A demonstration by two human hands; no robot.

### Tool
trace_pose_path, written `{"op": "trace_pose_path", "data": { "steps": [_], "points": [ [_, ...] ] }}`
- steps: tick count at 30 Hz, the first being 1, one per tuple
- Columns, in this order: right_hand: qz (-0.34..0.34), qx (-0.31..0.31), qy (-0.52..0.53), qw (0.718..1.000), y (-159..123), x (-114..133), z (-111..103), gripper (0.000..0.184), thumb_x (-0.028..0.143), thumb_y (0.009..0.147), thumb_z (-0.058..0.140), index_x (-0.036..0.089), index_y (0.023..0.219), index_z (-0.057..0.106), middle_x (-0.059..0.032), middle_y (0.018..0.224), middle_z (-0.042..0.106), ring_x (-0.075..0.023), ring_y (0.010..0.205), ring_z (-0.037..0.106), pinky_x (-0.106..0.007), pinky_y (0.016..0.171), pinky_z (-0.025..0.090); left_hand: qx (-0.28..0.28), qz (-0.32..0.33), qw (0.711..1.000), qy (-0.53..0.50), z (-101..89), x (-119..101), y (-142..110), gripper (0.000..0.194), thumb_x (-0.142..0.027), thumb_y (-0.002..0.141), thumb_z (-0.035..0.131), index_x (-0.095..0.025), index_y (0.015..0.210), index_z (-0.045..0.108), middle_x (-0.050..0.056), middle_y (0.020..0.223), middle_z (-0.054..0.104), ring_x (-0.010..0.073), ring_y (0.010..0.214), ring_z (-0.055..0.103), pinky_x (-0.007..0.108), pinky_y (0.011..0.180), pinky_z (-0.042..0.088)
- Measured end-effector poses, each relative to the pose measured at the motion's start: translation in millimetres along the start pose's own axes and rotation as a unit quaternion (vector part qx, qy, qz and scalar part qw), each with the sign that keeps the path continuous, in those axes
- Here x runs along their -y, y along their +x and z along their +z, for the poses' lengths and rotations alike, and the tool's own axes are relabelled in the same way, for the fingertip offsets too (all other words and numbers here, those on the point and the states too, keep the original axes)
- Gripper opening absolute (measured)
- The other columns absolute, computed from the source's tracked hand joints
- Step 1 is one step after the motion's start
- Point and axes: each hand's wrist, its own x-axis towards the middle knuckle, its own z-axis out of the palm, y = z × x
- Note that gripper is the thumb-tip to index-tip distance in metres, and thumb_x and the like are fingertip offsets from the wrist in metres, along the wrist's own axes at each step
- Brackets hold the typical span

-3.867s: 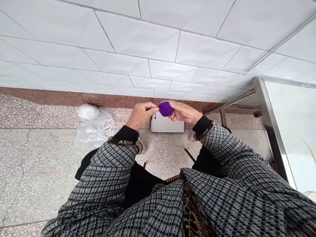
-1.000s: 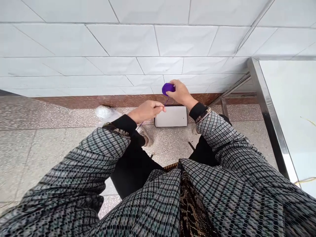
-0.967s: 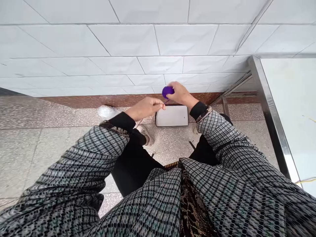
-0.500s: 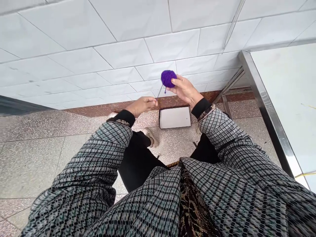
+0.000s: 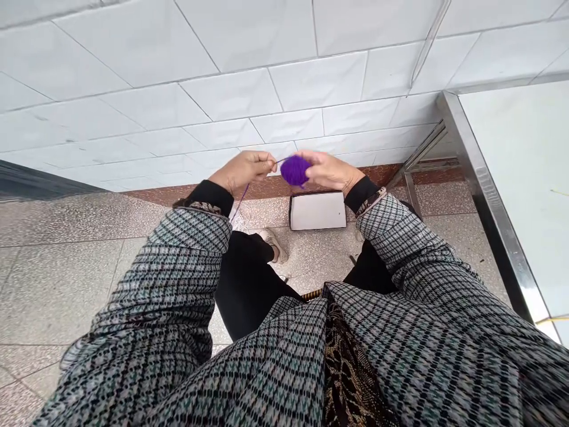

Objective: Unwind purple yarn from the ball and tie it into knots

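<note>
The right hand (image 5: pixel 331 170) partly hides the yarn ball (image 5: pixel 294 171)

R hand (image 5: pixel 332 172) grips purple yarn ball (image 5: pixel 294 171); L hand (image 5: pixel 244 170) pinches its strand (image 5: pixel 280 160). White box (image 5: pixel 318 211) w/ dk edge on floor (image 5: pixel 306 252), R of shoe (image 5: pixel 276 245), nr tiled wall (image 5: pixel 249 95); metal-edged table (image 5: pixel 515 148) at R.

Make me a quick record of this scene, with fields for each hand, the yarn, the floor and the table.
Left hand: pinching purple strand
Right hand: holding purple yarn ball
Yarn: strand spans from left hand to ball; a length also hangs below left hand
Floor: white rectangular object with dark edges; light shoe
Table: at right, yellow strand near its edge
</note>
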Motion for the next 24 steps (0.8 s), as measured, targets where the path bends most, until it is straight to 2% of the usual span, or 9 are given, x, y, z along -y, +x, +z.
{"op": "trace_pose_path", "data": {
  "steps": [4, 7, 9, 11, 13, 15, 17, 20, 24],
  "points": [
    [-0.120, -0.196, -0.013, 0.973, 13, 6, -7, 0.041, 0.039, 0.084, 0.082, 0.019, 0.113, 0.061, -0.0075, 0.112, 0.066, -0.0202, 0.114, 0.065, -0.028, 0.088, 0.059, 0.071, -0.046, 0.996, -0.038, 27.4, 21, -8, 0.020, -0.026, 0.083, 0.078, -0.017, 0.068, 0.069, -0.004, 0.052, 0.034, 0.0064, 0.043, 0.023, 0.019, 0.044, 0.015],
    [-0.060, -0.272, -0.138, 0.950, 17, 1, -11, 0.028, 0.022, 0.083, 0.079, 0.017, 0.105, 0.061, -0.0065, 0.104, 0.066, -0.0195, 0.101, 0.066, -0.032, 0.090, 0.058, 0.141, -0.033, 0.989, 0.018, 47.7, 8, -17, 0.019, -0.024, 0.084, 0.079, -0.016, 0.069, 0.071, -0.002, 0.056, 0.040, 0.0074, 0.047, 0.030, 0.020, 0.046, 0.023],
    [0.031, -0.215, -0.251, 0.943, 13, -2, -10, 0.028, 0.009, 0.075, 0.078, 0.016, 0.098, 0.064, -0.0052, 0.093, 0.066, -0.0196, 0.088, 0.063, -0.035, 0.088, 0.057, 0.133, -0.011, 0.989, 0.057, 47.8, -9, -19, 0.016, -0.017, 0.084, 0.079, -0.013, 0.070, 0.072, 0.001, 0.061, 0.049, 0.0083, 0.052, 0.039, 0.021, 0.051, 0.031],
    [0.098, -0.085, -0.280, 0.951, 5, -3, -6, 0.028, 0.004, 0.070, 0.075, 0.015, 0.095, 0.067, -0.0044, 0.087, 0.067, -0.0193, 0.082, 0.061, -0.035, 0.084, 0.057, 0.081, 0.000, 0.994, 0.074, 34.3, -19, -14, 0.014, -0.011, 0.083, 0.078, -0.012, 0.071, 0.073, 0.003, 0.064, 0.054, 0.0089, 0.055, 0.043, 0.021, 0.054, 0.034],
    [0.096, 0.026, -0.195, 0.976, -3, -1, -2, 0.030, 0.007, 0.071, 0.075, 0.014, 0.099, 0.068, -0.0052, 0.091, 0.070, -0.0187, 0.083, 0.063, -0.033, 0.082, 0.058, 0.020, 0.001, 0.998, 0.067, 12.6, -18, -7, 0.015, -0.010, 0.083, 0.076, -0.012, 0.070, 0.072, 0.002, 0.060, 0.050, 0.0083, 0.052, 0.040, 0.021, 0.053, 0.031],
    [0.038, 0.055, -0.082, 0.994, -8, 2, -1, 0.036, 0.014, 0.071, 0.080, 0.015, 0.105, 0.066, -0.0064, 0.101, 0.071, -0.0185, 0.090, 0.066, -0.031, 0.083, 0.059, -0.014, -0.007, 0.999, 0.040, -7.5, -5, 2, 0.016, -0.011, 0.083, 0.076, -0.013, 0.067, 0.071, -0.002, 0.053, 0.040, 0.0073, 0.047, 0.030, 0.021, 0.050, 0.022],
    [-0.039, 0.006, -0.020, 0.999, -5, 5, -4, 0.045, 0.026, 0.073, 0.086, 0.017, 0.110, 0.063, -0.0064, 0.107, 0.069, -0.0192, 0.099, 0.068, -0.030, 0.086, 0.059, -0.029, -0.014, 0.999, 0.018, -16.7, 13, 9, 0.017, -0.014, 0.082, 0.076, -0.015, 0.065, 0.070, -0.003, 0.049, 0.033, 0.0072, 0.045, 0.024, 0.022, 0.049, 0.018],
    [-0.131, -0.140, 0.005, 0.981, 9, 6, -12, 0.046, 0.037, 0.084, 0.084, 0.019, 0.116, 0.057, -0.0046, 0.114, 0.066, -0.0186, 0.113, 0.066, -0.029, 0.094, 0.057, -0.004, -0.003, 0.997, 0.078, -4.5, 31, 13, 0.016, -0.016, 0.079, 0.073, -0.016, 0.063, 0.069, 0.000, 0.053, 0.046, 0.0097, 0.048, 0.034, 0.023, 0.051, 0.025],
    [-0.058, -0.313, -0.155, 0.935, 26, 3, -17, 0.029, 0.017, 0.088, 0.076, 0.018, 0.108, 0.055, -0.0053, 0.108, 0.065, -0.0207, 0.111, 0.065, -0.035, 0.101, 0.055, 0.140, 0.036, 0.964, 0.224, 21.2, 11, 10, 0.019, -0.023, 0.081, 0.068, -0.017, 0.063, 0.069, 0.001, 0.063, 0.059, 0.0122, 0.059, 0.048, 0.025, 0.062, 0.037]
  ]
}}
